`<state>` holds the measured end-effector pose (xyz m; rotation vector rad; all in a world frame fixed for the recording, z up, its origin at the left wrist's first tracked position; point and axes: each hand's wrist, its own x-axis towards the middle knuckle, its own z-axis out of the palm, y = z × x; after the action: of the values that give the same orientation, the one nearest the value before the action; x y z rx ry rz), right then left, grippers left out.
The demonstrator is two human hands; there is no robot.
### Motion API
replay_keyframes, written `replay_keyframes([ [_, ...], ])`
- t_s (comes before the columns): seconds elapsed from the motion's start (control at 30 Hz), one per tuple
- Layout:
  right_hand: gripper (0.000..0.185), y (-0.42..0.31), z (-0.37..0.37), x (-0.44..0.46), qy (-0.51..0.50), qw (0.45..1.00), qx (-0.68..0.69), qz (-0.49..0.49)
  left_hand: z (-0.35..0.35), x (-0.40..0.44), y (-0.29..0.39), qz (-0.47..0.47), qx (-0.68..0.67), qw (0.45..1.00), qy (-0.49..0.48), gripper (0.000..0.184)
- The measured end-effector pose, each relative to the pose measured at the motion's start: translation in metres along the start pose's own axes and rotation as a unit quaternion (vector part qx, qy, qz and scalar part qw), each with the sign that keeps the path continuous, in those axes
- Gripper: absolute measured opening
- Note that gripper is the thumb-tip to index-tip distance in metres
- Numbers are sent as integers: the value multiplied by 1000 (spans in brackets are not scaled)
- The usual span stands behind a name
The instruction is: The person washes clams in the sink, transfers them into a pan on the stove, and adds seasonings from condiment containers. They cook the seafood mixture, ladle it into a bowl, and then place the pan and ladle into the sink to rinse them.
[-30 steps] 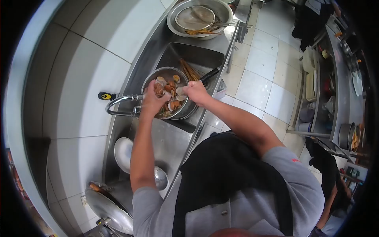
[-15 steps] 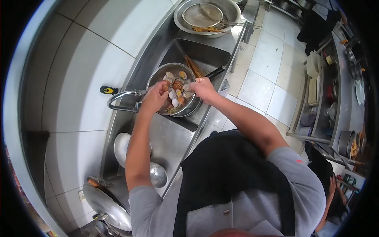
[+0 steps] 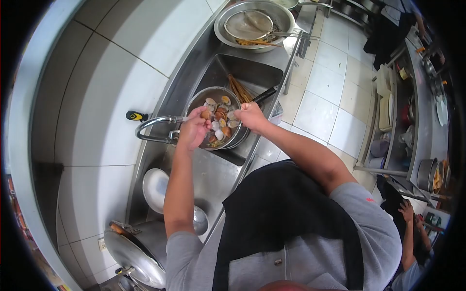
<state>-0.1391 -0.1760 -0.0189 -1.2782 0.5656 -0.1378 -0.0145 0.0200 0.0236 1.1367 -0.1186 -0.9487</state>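
A metal pot (image 3: 190, 99) holding clams (image 3: 219, 133) in liquid sits over the sink basin under the faucet (image 3: 149, 128). My right hand (image 3: 251, 116) is closed on the pot's right rim. At the left side of the pot, my left hand (image 3: 194, 130) pinches a brownish clam (image 3: 206, 114) just above the other shells. A bundle of thin bamboo sticks (image 3: 237, 87), like a wok brush, leans in the sink behind the pot. Beside it a black handle (image 3: 266, 94) points right; what it joins is partly hidden.
Behind the sink stands a large metal basin (image 3: 219, 30) with a strainer (image 3: 248, 24) on it. Left of my forearm lie a white plate (image 3: 154, 186) and a metal bowl (image 3: 200, 220). A wok (image 3: 138, 262) is at lower left. Other people (image 3: 407, 228) work at right.
My left hand has drawn back and turned, lifting a clam from the pile. My right hand still grips the rim, and the whole view has shifted slightly.
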Motion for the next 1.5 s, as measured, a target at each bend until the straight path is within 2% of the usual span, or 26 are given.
replay_keyframes([
  [0.07, 25, 4, 0, 0, -6, 1000, 2, 8, -1, 0, -2, -11, -39, 999, 1, 43],
  [0.27, 23, 7, -3, -8, -16, 1000, -5, -1, 9, 1, -3, 2, 28, 998, -57, 30],
  [0.33, 24, 13, -5, -5, -14, 1000, -3, -4, 6, 6, -6, -5, 42, 998, -48, 24],
  [0.4, 27, 14, -8, -4, 8, 996, -69, -50, 2, 9, -9, -13, 26, 999, -35, 19],
  [0.43, 30, 9, -6, -9, 30, 997, -60, -26, 2, 10, -9, -26, 11, 999, -23, 15],
  [0.5, 31, 5, -11, -11, 15, 953, -278, -119, 11, 4, -5, -20, 15, 999, -34, 4],
  [0.53, 35, 30, -11, 0, 22, 958, -236, -159, 13, 3, -9, -11, 24, 999, -26, 5],
  [0.57, 34, 52, -11, 21, -14, 934, -295, -202, 11, 7, -14, -16, 20, 1000, 15, 6],
  [0.6, 33, 43, -14, 9, 12, 934, -241, -265, 4, 9, -14, -36, 43, 998, -3, 11],
  [0.63, 30, 22, -16, -5, 6, 961, -214, -172, -20, 18, -20, -25, 50, 998, -36, 13],
  [0.73, 31, 21, -15, -2, 15, 962, -229, -150, -3, 13, -14, -62, 48, 997, 25, 15],
  [0.9, 29, 16, -19, -14, 19, 980, -163, -112, 5, 18, -9, -89, 71, 993, -26, 18],
  [0.97, 29, 15, -18, -17, 8, 988, -131, -75, 13, 17, -11, -75, 95, 993, -3, 18],
  [1.07, 26, 17, -18, -17, 10, 987, -123, -101, 4, 23, -16, -32, 131, 991, 0, 15],
  [1.33, 28, 22, -18, -20, 8, 991, -110, -78, 3, 24, -14, -42, 164, 985, 25, 7],
  [1.5, 27, 19, -17, -31, 3, 993, -95, -64, -5, 17, -17, -58, 177, 982, 14, 15],
])
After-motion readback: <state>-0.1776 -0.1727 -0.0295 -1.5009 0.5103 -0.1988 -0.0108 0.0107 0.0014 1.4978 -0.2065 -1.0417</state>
